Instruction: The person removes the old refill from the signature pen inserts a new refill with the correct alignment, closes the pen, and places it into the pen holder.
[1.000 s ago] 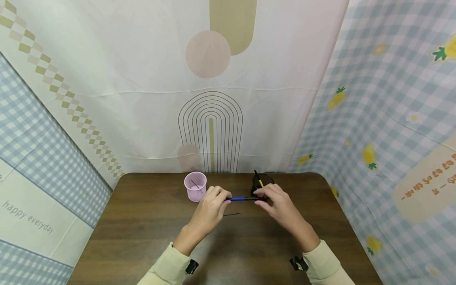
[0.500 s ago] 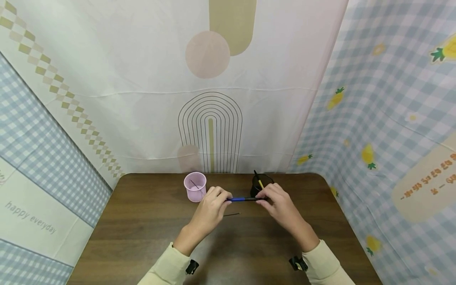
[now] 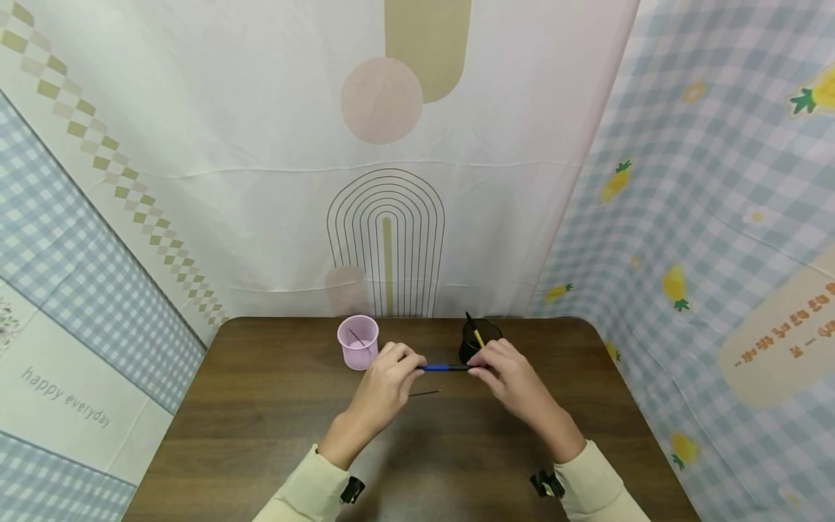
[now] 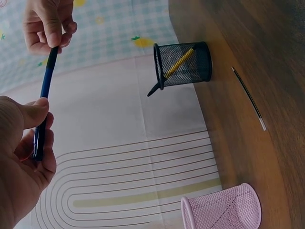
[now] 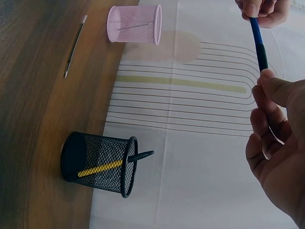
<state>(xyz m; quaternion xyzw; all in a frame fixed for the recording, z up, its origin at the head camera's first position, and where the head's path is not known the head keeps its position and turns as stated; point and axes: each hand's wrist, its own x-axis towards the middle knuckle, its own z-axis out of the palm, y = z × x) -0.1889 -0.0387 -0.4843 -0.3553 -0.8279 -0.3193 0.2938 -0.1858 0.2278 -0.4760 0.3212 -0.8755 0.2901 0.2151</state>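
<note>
Between my two hands, above the table, I hold a blue pen (image 3: pixel 435 367) with a black grip section, lying about level in the head view. My left hand (image 3: pixel 386 380) grips its clip end between thumb and curled fingers. My right hand (image 3: pixel 512 373) pinches the black end with thumb and forefinger; the pen's tip is hidden there. Below the pen, a thin dark pen refill (image 4: pixel 249 98) with a whitish end lies on the table. A black mesh cup (image 5: pixel 102 155) stands behind my right hand, holding a yellow pen (image 5: pixel 100 168) with a black end that sticks out.
Behind my left hand stands a pink mesh cup (image 3: pixel 359 357) with a thin refill (image 5: pixel 133 26) inside. The brown wooden table (image 3: pixel 261 406) reaches back to a printed white cloth (image 3: pixel 274 217). Checked cloths hang along both sides.
The hands and the pen have shifted very slightly toward me, with the grip on both ends unchanged. The left side cloth's print has shifted a little in view. Cups and loose refill stay put.
</note>
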